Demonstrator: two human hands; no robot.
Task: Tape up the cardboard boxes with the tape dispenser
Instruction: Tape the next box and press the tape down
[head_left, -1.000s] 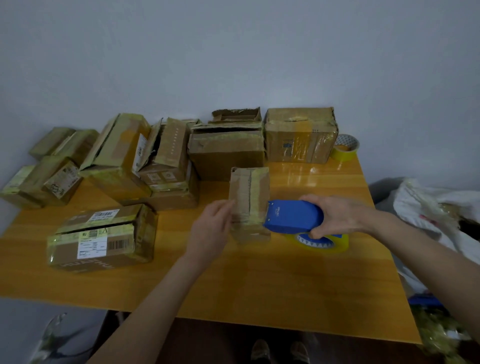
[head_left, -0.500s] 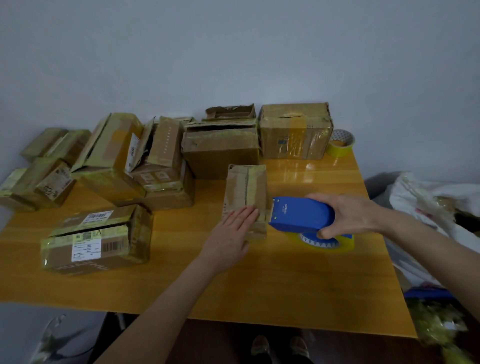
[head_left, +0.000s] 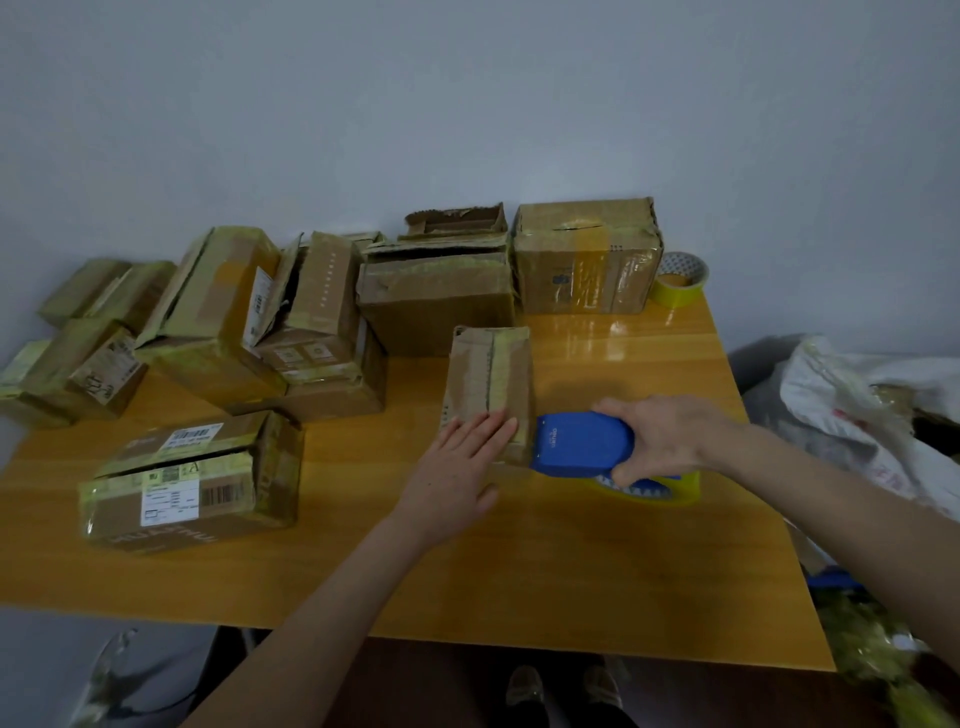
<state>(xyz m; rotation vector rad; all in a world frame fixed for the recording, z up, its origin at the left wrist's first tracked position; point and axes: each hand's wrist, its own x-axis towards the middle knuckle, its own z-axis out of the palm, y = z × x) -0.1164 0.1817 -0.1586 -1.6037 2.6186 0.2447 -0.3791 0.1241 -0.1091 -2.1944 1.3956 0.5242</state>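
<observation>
Left hand (head_left: 456, 467): fingers straight, pressed together — flat on the small brown cardboard box (head_left: 488, 382).
Right hand (head_left: 660, 436): fingers curled round the blue plastic tape dispenser (head_left: 582, 444) — touching the box's near end.

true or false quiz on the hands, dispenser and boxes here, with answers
1. The right hand grips the blue tape dispenser. True.
2. The left hand lies flat on the small cardboard box. True.
3. The tape dispenser is at the small cardboard box's far end. False: it meets the near end, on the right side.
4. The spare tape roll sits at the table's front left corner. False: back right corner, beside a large box.
5. Both hands hold the tape dispenser. False: only the right hand.
</observation>
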